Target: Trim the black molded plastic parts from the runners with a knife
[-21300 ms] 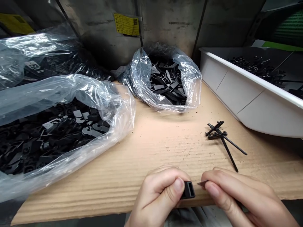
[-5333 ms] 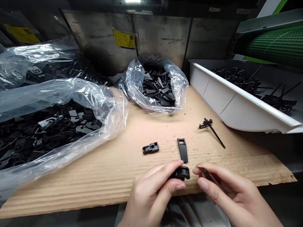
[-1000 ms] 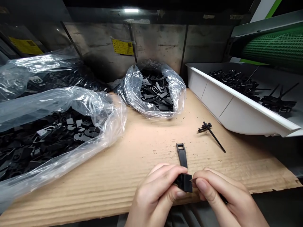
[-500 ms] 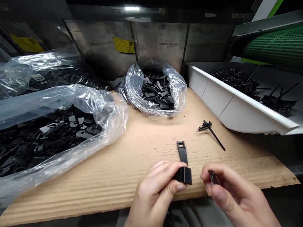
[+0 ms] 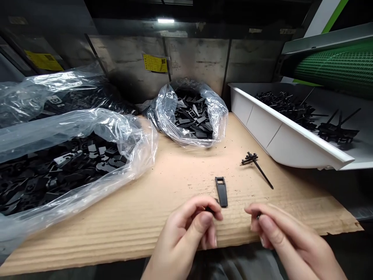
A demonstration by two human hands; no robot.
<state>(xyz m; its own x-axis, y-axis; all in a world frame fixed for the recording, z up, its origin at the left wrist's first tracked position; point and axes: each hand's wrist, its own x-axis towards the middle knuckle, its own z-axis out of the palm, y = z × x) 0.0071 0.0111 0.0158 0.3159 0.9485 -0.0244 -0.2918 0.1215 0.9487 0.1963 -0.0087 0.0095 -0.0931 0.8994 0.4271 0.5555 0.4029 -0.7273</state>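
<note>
My left hand (image 5: 186, 229) is closed around a black plastic piece (image 5: 209, 210), and only a small part of it shows between the curled fingers. To its right, my right hand (image 5: 287, 235) pinches a small dark piece (image 5: 258, 215), nearly all hidden by thumb and fingertips. The hands are apart, above the front of the cardboard sheet (image 5: 122, 237). Just beyond my left fingertips lies a flat, tapered black plastic clip (image 5: 222, 194) with a square hole at its far end. Farther right rests a black part with a long thin stem (image 5: 263, 174).
Two clear plastic bags (image 5: 145, 149) (image 5: 62, 83) of black parts fill the left side. Another open bag (image 5: 220, 116) of black clips stands at the back middle. At right, a white tray (image 5: 274, 136) holds stemmed black parts, below a green mesh roller (image 5: 335, 62).
My left hand has turned and curled, so the black block that stuck out from its fingers is now mostly hidden. My right fingers have closed farther over their piece. The view has shifted slightly.
</note>
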